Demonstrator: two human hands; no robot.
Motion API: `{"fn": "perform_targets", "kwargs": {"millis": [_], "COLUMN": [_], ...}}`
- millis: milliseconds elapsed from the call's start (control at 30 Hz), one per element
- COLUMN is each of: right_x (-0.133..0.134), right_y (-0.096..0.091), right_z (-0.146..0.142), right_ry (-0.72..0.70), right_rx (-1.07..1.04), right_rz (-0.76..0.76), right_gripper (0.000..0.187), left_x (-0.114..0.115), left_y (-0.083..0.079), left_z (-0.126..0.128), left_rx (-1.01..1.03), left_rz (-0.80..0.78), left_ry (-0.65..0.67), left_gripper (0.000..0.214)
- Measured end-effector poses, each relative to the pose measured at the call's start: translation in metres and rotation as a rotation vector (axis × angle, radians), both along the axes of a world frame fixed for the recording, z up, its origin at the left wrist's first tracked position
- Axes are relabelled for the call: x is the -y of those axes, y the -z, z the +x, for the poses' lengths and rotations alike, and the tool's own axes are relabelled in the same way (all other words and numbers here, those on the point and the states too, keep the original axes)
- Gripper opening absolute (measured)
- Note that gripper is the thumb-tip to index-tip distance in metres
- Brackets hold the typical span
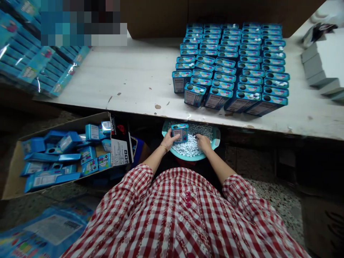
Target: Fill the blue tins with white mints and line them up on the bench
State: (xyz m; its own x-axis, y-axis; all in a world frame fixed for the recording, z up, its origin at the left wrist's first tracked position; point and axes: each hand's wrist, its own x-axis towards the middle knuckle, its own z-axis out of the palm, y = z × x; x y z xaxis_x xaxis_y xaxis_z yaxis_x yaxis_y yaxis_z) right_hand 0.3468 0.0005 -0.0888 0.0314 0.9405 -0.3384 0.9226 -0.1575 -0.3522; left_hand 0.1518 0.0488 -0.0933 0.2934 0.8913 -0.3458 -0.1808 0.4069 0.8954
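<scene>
My left hand (168, 140) grips a small blue box (180, 132) and holds it upright over a teal basin (216, 138) on my lap, under the table edge. The basin is full of small white pieces (189, 147). My right hand (203, 142) rests in those pieces with its fingers curled down among them; what they hold is hidden. A gold bangle sits on my left wrist. On the white table (129, 79) above stand several rows of the same blue boxes (231, 64), packed close, each with a round hole on top.
A cardboard carton (16, 179) at my left holds several loose blue boxes. Wrapped blue packs (34, 61) lie on the table's far left. Grey blocks (319, 71) stand in a row at the right. A brown carton (188, 14) sits behind the rows.
</scene>
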Motion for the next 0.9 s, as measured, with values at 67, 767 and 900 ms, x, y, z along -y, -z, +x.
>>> {"fn": "perform_targets", "kwargs": {"millis": [67, 767, 900], "right_x": [0.000, -0.033, -0.039], "right_y": [0.001, -0.142, -0.162], "right_z": [0.009, 0.023, 0.008], "right_ry": [0.053, -0.215, -0.302], "right_rx": [-0.031, 0.005, 0.175], "right_rz": [0.006, 0.055, -0.031], "right_gripper": [0.032, 0.035, 0.037], "left_x": [-0.002, -0.021, -0.021], "left_y": [-0.005, -0.017, -0.016], "left_z": [-0.010, -0.023, -0.025], "left_rx": [-0.010, -0.676, -0.696], "left_rz": [0.023, 0.672, 0.701], "left_ry": [-0.021, 0.206, 0.231], "left_gripper": [0.061, 0.041, 0.042]}}
